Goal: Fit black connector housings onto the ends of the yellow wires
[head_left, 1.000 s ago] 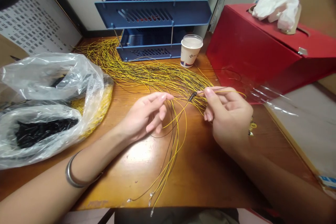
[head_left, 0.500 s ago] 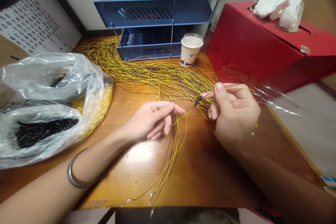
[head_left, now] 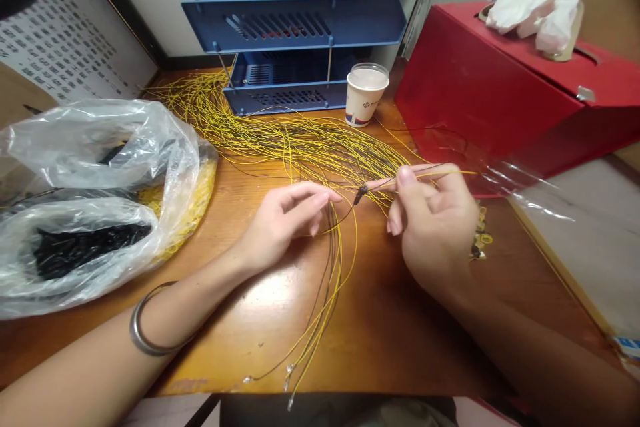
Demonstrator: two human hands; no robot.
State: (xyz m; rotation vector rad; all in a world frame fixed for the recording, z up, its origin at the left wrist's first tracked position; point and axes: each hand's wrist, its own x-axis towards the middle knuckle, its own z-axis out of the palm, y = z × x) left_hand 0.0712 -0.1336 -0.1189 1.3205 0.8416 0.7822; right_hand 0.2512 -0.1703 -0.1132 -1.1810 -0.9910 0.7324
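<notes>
Head view — where are the hands seen, with the paper cup (head_left: 363,107) as the landmark?

The left hand (head_left: 277,217) is held in front of the cup and to its left; the right hand (head_left: 440,220) is held in front and to its right.

Is anything being gripped?

By the right hand, yes: thin wires (head_left: 463,173), yellow and dark, are pinched between thumb and forefinger. On the left, thumb and forefinger are brought close together — whether a wire is gripped there cannot be told.

And the small black piece (head_left: 360,195)?

It is held up in front of the cup, at the right forefinger's tip, with wire seen leading away on both sides.

What else is laid out?

A long yellow-and-dark bundle (head_left: 280,137) is spread in front of the cup and off to its left. Loose strands (head_left: 327,300) are trailed well in front of it. A plastic bag (head_left: 160,123) of black pieces is placed well to the cup's left, and a red box (head_left: 455,87) is set to its right.
</notes>
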